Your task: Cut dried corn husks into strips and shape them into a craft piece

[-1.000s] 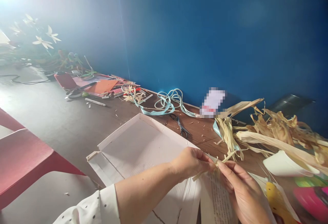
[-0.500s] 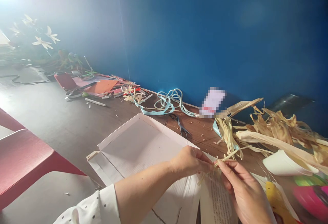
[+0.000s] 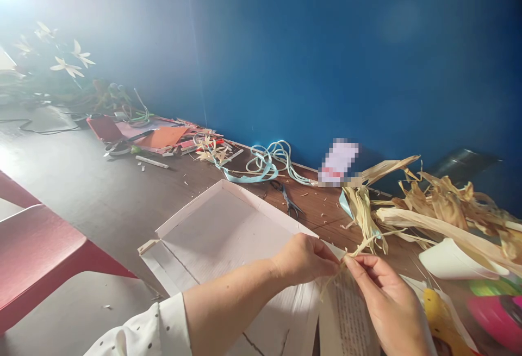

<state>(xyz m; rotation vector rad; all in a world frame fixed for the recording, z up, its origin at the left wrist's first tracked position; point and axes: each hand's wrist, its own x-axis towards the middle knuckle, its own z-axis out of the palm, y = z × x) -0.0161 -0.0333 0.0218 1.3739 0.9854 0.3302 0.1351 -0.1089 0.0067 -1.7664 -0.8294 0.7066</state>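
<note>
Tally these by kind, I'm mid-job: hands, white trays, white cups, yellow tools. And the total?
Hands (left hand, right hand): 2
White tray: 1
White cup: 1
Yellow tool: 1
Total: 5

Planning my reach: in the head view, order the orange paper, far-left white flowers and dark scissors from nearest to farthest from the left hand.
1. Dark scissors: beyond the left hand.
2. Orange paper: farther back, left.
3. White flowers: far left, farthest back.

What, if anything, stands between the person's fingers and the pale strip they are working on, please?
Nothing visible does: the left hand and right hand both pinch the pale strip directly. The scissors lie farther back, beyond the white tray, out of the way.
</note>
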